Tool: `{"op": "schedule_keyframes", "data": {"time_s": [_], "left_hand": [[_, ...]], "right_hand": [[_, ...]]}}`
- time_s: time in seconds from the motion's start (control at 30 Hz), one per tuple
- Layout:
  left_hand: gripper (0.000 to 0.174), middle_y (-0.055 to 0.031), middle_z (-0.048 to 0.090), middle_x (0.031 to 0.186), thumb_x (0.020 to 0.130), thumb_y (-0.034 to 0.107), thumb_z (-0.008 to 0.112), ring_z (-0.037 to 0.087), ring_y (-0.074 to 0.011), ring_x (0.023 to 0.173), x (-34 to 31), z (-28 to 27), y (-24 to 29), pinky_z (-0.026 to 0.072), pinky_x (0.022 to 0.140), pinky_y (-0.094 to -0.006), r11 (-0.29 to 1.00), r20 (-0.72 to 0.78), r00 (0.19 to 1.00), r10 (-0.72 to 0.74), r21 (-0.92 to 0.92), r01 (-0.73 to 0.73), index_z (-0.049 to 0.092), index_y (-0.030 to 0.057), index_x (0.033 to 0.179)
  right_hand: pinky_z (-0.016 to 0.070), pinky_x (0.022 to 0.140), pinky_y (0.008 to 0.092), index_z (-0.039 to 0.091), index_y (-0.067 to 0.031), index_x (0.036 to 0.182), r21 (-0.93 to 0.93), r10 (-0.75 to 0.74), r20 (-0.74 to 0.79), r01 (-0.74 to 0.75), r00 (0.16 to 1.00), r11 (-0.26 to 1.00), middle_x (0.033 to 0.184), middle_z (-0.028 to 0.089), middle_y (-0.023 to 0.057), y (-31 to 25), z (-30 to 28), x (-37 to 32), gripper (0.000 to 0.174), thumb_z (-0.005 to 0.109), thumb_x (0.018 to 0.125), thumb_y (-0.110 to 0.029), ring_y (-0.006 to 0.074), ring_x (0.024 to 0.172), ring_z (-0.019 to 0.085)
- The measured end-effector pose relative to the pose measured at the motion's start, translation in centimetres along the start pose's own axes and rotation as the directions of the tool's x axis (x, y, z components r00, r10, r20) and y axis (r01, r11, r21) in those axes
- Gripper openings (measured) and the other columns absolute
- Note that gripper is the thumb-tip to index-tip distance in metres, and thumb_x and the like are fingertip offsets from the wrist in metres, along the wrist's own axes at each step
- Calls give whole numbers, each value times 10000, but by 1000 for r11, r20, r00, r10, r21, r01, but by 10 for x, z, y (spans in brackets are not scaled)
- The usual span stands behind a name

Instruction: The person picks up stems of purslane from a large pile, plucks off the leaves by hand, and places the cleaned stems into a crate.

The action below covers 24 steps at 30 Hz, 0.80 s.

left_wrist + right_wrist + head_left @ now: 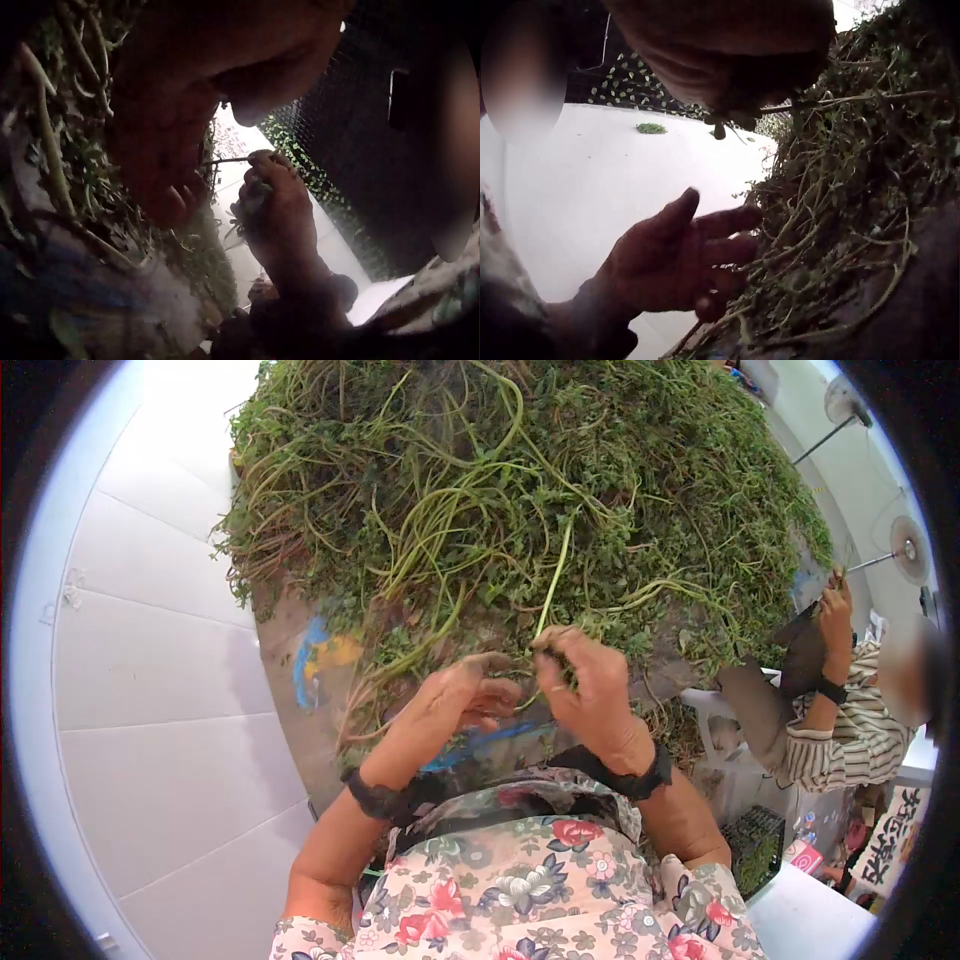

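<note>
A long pale green stem [556, 575] runs from the plant pile down to my right hand [593, 685], whose thumb and fingertips pinch its lower end. The left wrist view shows my right hand [281, 217] gripping a thin stem and some small leaves. My left hand [455, 700] is beside it at the pile's near edge, fingers loosely bent. Seen in the right wrist view, my left hand [679, 262] has its thumb and fingers spread, close to the tangled stems [810, 232], and no held stem is visible in it.
A large heap of leafy stems [600, 450] covers most of the table [285, 630]. At the right sits another person in a striped shirt [850, 735], one hand raised, near a white chair [705, 710]. Farther down are a dark crate [755, 850] and a white surface [810, 910].
</note>
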State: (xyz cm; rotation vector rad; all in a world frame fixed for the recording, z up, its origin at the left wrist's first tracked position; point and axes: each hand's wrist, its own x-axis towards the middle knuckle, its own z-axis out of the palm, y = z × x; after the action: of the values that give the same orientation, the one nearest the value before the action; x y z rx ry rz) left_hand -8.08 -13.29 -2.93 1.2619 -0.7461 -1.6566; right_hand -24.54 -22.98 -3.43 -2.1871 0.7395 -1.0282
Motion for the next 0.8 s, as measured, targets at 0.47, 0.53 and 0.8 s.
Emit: {"op": "schedule_keyframes", "data": {"time_s": [0.47, 0.53, 0.8], "left_hand": [[248, -58, 599, 975, 913, 210, 423, 582, -146, 885, 20, -16, 2, 494, 761, -301, 996, 10, 1000, 7, 91, -8, 524, 30, 1050], [238, -62, 605, 958, 910, 201, 423, 588, -154, 875, 6, -26, 0, 491, 763, -300, 999, -56, 998, 3, 45, -1, 531, 27, 1031], [241, -73, 607, 945, 916, 207, 428, 587, -150, 850, -15, -33, -5, 483, 754, -294, 999, -145, 989, 38, 40, -33, 529, 20, 1031]], "right_hand": [[469, 710, 318, 571, -30, 1023, -52, 552, 65, -549, 832, 834, 891, 626, 162, 38, -62, -11, 247, 567, 784, -90, 301, 787, 613], [464, 704, 330, 552, -40, 1069, -182, 466, -12, -460, 885, 869, 873, 626, 162, 65, -80, -11, 292, 570, 783, -92, 306, 782, 607], [445, 632, 442, 522, -72, 1091, -743, 438, 207, -151, 875, 652, 758, 604, 164, 120, -82, 8, 351, 619, 759, -132, 375, 757, 577]]}}
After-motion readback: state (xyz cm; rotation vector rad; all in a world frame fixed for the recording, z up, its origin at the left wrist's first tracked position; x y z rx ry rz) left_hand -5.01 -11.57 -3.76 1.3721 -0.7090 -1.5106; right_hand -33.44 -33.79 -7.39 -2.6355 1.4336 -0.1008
